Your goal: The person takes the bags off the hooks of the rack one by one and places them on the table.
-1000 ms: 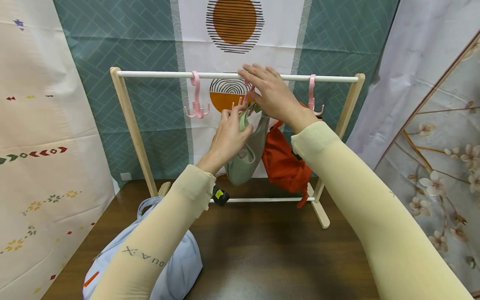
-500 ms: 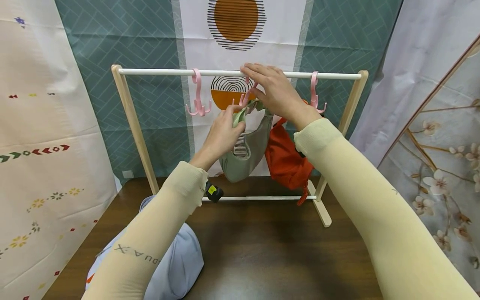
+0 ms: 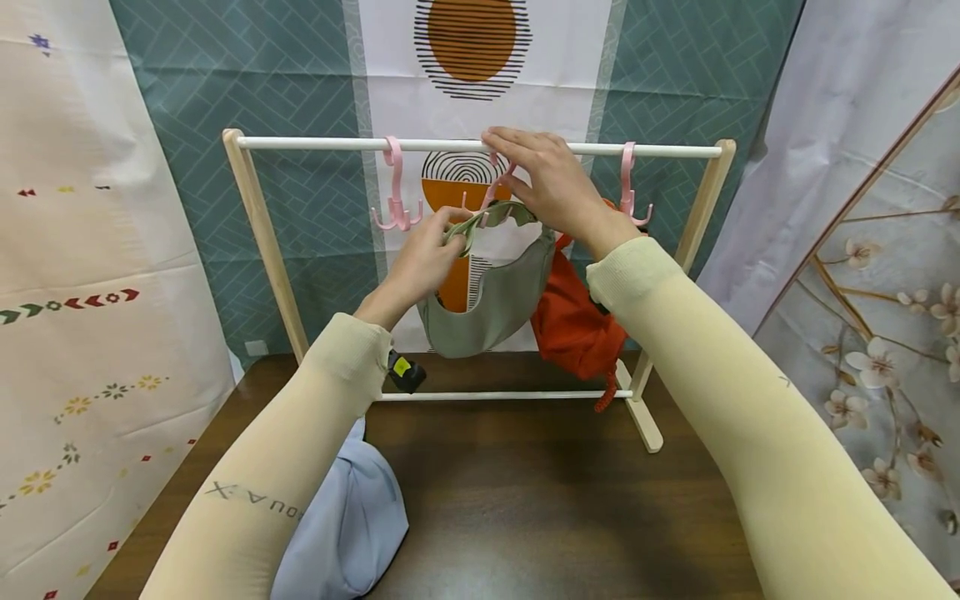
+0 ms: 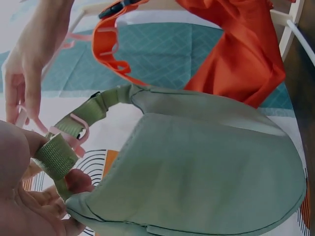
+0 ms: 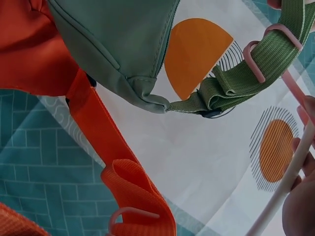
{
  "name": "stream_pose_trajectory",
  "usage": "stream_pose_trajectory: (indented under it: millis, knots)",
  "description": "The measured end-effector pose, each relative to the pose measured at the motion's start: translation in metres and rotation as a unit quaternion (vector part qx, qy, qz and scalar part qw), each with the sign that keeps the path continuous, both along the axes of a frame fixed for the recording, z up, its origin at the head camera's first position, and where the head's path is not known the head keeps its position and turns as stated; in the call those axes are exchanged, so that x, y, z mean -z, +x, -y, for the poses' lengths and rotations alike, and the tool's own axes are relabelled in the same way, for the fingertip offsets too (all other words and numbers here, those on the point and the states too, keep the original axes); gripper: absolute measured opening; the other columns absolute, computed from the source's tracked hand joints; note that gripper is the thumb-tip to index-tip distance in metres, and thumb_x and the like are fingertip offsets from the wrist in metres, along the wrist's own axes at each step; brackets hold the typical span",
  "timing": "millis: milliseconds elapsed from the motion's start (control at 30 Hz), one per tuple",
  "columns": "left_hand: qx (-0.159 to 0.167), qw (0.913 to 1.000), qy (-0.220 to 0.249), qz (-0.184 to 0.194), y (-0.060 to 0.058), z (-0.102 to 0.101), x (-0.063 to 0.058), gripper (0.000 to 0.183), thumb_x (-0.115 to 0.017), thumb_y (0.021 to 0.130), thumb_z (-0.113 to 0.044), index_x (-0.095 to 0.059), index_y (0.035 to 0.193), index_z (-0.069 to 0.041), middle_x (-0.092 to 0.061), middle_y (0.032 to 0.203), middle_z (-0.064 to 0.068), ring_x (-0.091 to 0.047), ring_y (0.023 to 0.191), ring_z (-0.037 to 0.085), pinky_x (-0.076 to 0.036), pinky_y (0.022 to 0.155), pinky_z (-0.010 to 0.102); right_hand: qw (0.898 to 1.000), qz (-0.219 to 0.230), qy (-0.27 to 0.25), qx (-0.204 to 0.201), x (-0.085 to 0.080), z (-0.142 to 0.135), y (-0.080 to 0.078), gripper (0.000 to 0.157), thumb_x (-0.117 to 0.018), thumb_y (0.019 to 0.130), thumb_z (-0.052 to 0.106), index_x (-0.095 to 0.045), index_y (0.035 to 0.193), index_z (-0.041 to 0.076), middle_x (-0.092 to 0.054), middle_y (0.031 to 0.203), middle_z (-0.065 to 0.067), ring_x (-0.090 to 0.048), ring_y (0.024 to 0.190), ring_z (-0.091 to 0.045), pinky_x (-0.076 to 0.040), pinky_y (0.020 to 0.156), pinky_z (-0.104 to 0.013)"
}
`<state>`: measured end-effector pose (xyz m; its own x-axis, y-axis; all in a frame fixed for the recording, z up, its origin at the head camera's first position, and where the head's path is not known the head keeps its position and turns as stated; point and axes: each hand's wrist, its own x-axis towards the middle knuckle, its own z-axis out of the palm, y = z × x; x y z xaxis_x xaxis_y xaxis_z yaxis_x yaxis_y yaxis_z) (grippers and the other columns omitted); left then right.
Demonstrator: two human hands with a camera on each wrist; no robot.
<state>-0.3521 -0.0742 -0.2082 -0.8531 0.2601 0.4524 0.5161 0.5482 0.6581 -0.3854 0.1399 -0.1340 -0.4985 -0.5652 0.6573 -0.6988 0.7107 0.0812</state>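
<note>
Green bag, strap over the middle pink hook beneath the white rail. Left hand pinching the strap; right hand gripping that hook at the rail. Red bag hanging beside; blue bag on counter.

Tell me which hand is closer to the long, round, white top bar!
Right. The right hand is at that bar, fingers over it; the left hand is lower, below it, pinching the green woven strap.
</note>
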Motion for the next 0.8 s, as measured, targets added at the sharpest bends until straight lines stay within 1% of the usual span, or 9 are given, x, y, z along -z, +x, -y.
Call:
stream_pose_trajectory:
  millis: [133,233,333,400,500,533,600,700,800]
  knots:
    - [0.0,1.0,-0.009,0.0,0.0,0.002,-0.004,0.038,-0.048,0.11,-0.018,-0.054,0.146,-0.01,-0.063,0.127,0.016,-0.058,0.093,0.031,-0.046,0.074,0.038,1.0,-0.002,-0.012,-0.006,0.001,0.001,-0.001,0.056,-0.068,0.102,0.011,-0.051,0.155,0.01,-0.049,0.159,-0.007,-0.044,0.147,-0.026,-0.027,0.122,-0.043]
    - [0.002,0.9999,-0.017,0.001,0.0,0.003,-0.007,0.036,-0.05,0.111,-0.019,-0.055,0.145,-0.009,-0.062,0.133,0.016,-0.061,0.106,0.032,-0.051,0.086,0.041,1.0,0.001,-0.012,0.002,0.001,0.002,-0.002,0.056,-0.068,0.102,0.012,-0.051,0.155,0.012,-0.048,0.159,-0.006,-0.045,0.147,-0.025,-0.026,0.123,-0.042]
    - [0.003,0.9997,-0.02,0.011,-0.002,0.003,-0.009,0.036,-0.052,0.111,-0.022,-0.055,0.145,-0.01,-0.06,0.14,0.016,-0.06,0.119,0.034,-0.051,0.097,0.047,1.0,0.005,-0.012,0.007,0.001,0.003,-0.002,0.056,-0.068,0.102,0.012,-0.051,0.155,0.012,-0.048,0.16,-0.005,-0.044,0.147,-0.025,-0.026,0.123,-0.041]
    - [0.006,0.9996,-0.018,0.019,-0.002,0.002,-0.011,0.037,-0.053,0.111,-0.022,-0.054,0.145,-0.01,-0.059,0.142,0.016,-0.06,0.121,0.034,-0.051,0.101,0.049,1.0,0.007,-0.013,0.008,0.001,0.003,-0.002,0.056,-0.068,0.102,0.012,-0.051,0.155,0.012,-0.048,0.16,-0.006,-0.044,0.147,-0.025,-0.025,0.123,-0.041]
    - [0.007,0.9997,-0.013,0.018,-0.001,0.001,-0.014,0.037,-0.052,0.111,-0.022,-0.055,0.145,-0.009,-0.06,0.14,0.015,-0.061,0.116,0.032,-0.052,0.098,0.047,1.0,0.008,-0.015,0.008,0.001,0.003,-0.001,0.055,-0.068,0.102,0.011,-0.051,0.155,0.012,-0.048,0.159,-0.006,-0.046,0.146,-0.025,-0.026,0.123,-0.041]
    - [0.007,0.9998,-0.01,0.015,0.0,0.0,-0.015,0.037,-0.052,0.111,-0.023,-0.055,0.145,-0.009,-0.061,0.138,0.014,-0.061,0.112,0.031,-0.053,0.096,0.045,1.0,0.007,-0.018,0.007,0.001,0.003,-0.001,0.055,-0.068,0.102,0.011,-0.052,0.154,0.012,-0.049,0.159,-0.006,-0.046,0.145,-0.025,-0.026,0.123,-0.041]
    - [0.006,0.9999,-0.004,0.008,0.001,-0.001,-0.017,0.036,-0.052,0.111,-0.023,-0.056,0.145,-0.01,-0.064,0.129,0.015,-0.062,0.103,0.031,-0.053,0.088,0.042,1.0,0.007,-0.022,0.007,0.001,0.003,0.0,0.055,-0.069,0.101,0.01,-0.052,0.154,0.011,-0.049,0.158,-0.006,-0.047,0.145,-0.026,-0.027,0.122,-0.041]
    - [-0.001,1.0,0.005,0.001,0.002,-0.003,-0.019,0.035,-0.052,0.111,-0.023,-0.056,0.144,-0.011,-0.065,0.115,0.014,-0.064,0.093,0.032,-0.051,0.078,0.037,1.0,0.01,-0.023,0.006,0.0,0.003,0.0,0.055,-0.069,0.101,0.01,-0.052,0.154,0.011,-0.049,0.158,-0.007,-0.048,0.144,-0.026,-0.027,0.122,-0.042]
    - [-0.009,0.9999,0.011,0.004,0.003,-0.004,-0.021,0.035,-0.051,0.112,-0.024,-0.056,0.144,-0.012,-0.064,0.108,0.015,-0.065,0.088,0.032,-0.049,0.074,0.037,1.0,0.013,-0.023,0.003,-0.001,0.003,0.0,0.056,-0.069,0.101,0.01,-0.052,0.154,0.011,-0.049,0.159,-0.007,-0.048,0.144,-0.027,-0.027,0.122,-0.041]
